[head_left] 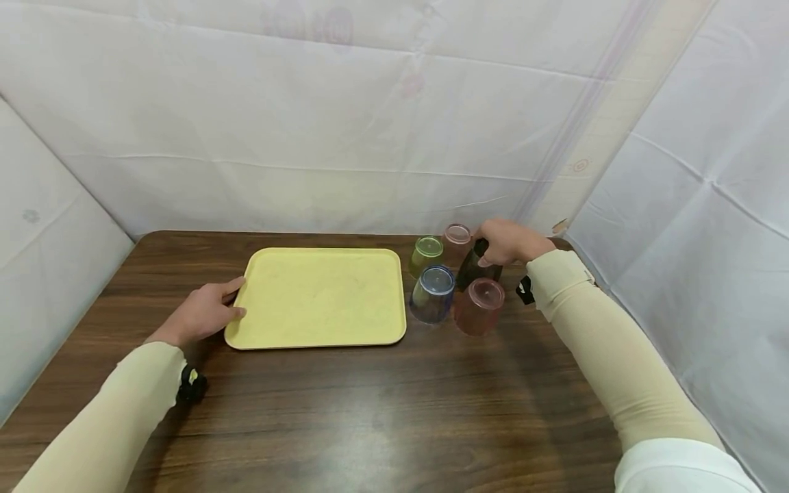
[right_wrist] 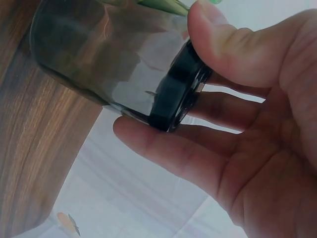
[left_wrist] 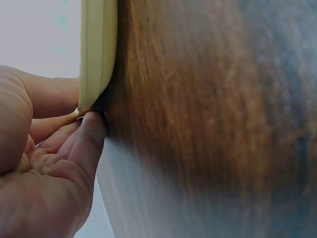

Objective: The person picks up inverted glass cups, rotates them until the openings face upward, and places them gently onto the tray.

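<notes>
The table carries a yellow tray left of centre. The left hand rests at the tray's left edge, fingertips curled against and partly under its rim, thumb on top. To the tray's right stand upturned cups: blue cup, red cup, green cup, pink cup. Among them, the dark cup is grasped at its base by the right hand, thumb on one side, fingers opposite.

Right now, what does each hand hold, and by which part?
The right hand grips the dark cup by its base. The left hand pinches the yellow tray at its left edge.
</notes>
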